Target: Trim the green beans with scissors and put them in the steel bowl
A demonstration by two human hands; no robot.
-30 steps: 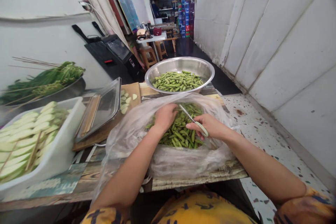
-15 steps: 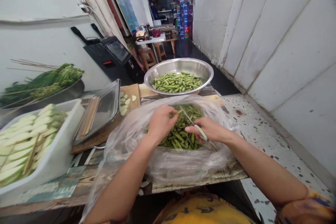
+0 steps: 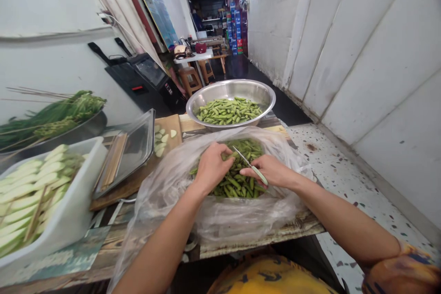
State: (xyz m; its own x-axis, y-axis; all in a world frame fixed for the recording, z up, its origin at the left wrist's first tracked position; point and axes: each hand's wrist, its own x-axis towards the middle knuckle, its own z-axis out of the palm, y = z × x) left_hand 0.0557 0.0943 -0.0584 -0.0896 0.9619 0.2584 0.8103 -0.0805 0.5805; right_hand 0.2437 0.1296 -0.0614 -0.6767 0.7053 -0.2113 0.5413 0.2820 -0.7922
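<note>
A clear plastic bag [image 3: 172,183] lies open on the table with a heap of green bean pods [image 3: 237,183] inside. My left hand [image 3: 212,165] is closed in a pinch on one pod at the top of the heap. My right hand [image 3: 272,171] grips a pair of scissors [image 3: 250,165] with pale green handles; the blades point up and left toward the pinched pod. Behind the bag stands a steel bowl [image 3: 262,92] holding more green pods [image 3: 228,110].
At the left sit a white tub [image 3: 81,211] of pale sliced vegetable on skewers, a steel tray [image 3: 132,149] with bamboo skewers on a wooden board [image 3: 170,124], and a pan of leafy greens [image 3: 51,117]. A white wall runs along the right. Stools and crates stand far back.
Both hands have kept to the heap in the bag; my left hand went from flat among the pods to pinching one, and the scissors drew closer to it. The view shifted slightly.
</note>
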